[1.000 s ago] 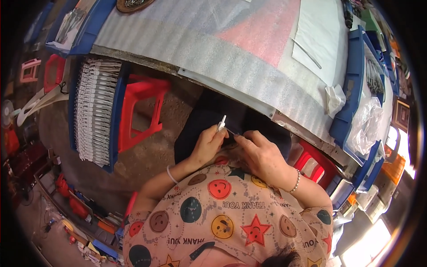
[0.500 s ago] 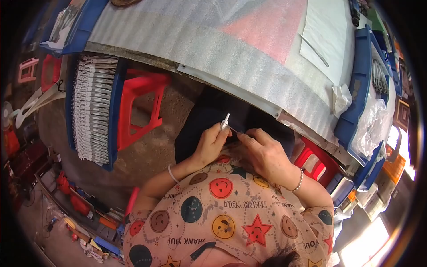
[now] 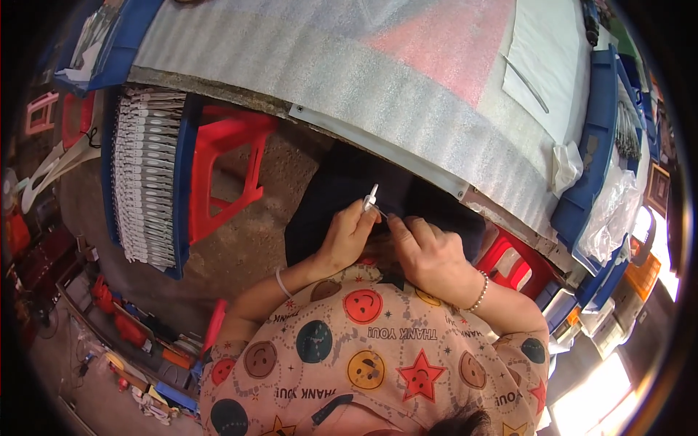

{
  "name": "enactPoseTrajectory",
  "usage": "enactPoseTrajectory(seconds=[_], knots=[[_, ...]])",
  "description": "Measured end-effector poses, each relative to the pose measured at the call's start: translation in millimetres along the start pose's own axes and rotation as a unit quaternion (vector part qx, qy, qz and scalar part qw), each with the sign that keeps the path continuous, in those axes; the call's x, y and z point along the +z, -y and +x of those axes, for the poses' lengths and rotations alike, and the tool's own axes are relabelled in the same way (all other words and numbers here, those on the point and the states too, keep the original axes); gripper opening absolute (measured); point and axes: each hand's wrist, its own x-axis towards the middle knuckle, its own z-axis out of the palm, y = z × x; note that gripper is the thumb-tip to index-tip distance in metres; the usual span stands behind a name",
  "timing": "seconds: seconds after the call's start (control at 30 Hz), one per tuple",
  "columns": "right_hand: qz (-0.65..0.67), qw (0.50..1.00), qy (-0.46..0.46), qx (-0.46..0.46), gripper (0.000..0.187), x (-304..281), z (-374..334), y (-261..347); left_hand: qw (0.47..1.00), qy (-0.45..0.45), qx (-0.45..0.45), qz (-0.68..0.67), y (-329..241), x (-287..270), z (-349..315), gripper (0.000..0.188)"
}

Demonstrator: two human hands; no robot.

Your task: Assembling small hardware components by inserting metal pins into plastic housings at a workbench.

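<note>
In front of my body, above the dark cloth on my lap (image 3: 331, 196), my left hand (image 3: 347, 236) is closed around a small white plastic part with a narrow tip (image 3: 371, 196). The tip points up and away from me, and its lower end is hidden in my fingers. Beside it my right hand (image 3: 432, 258) has thumb and forefinger pinched together. A thin, dark, rod-like thing (image 3: 383, 213) runs from that pinch towards the white part. Its kind is too small to make out.
A table (image 3: 320, 65) covered with foam sheet lies ahead. Metal tweezers (image 3: 526, 86) rest on white paper (image 3: 549, 43) there. A blue bin (image 3: 185, 182) of stacked white-and-grey parts (image 3: 149, 182) stands left by a red stool (image 3: 225, 171). Another blue bin (image 3: 592, 145) is right.
My right hand has turned slightly, its fingers more bent, still close to the white part. My left hand keeps its hold almost unmoved. The view has shifted a little.
</note>
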Motion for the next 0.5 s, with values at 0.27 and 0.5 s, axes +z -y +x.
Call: enactPoseTrajectory(seconds=[0.27, 0.5], knots=[[0.305, 0.942, 0.007, 0.137, 0.025, -16.0, 18.1, -17.7, 1.0, 0.008, -0.004, -0.012, 2.6, -0.8, -1.4, 0.019], [-0.006, 0.998, 0.065, -0.015, 0.045, -21.0, 14.8, -6.5, 0.999, 0.019, -0.035, -0.029, 0.3, -1.3, 0.5, 0.02]])
